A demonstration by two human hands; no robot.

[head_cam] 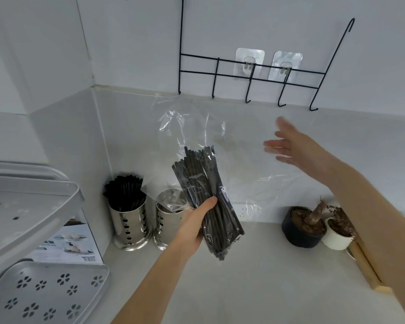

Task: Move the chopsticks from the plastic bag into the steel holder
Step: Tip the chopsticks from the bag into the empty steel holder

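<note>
My left hand (198,220) grips a bundle of black chopsticks (207,197) through a clear plastic bag (220,136), held tilted above the counter. The bag's loose top billows up toward the wall. My right hand (297,146) is raised to the right of the bag, fingers spread, behind or against the clear film; no grip shows. Two steel holders stand at the back left: the left steel holder (130,220) is full of black chopsticks, the right steel holder (167,220) sits just left of my left hand, partly behind the bag.
A black wire hook rack (250,76) hangs on the wall. Two small potted plants (304,226) stand at the right, with a wooden board (365,267) beside them. A grey dish rack (28,206), perforated tray (47,293) and a cardboard box (70,244) fill the left.
</note>
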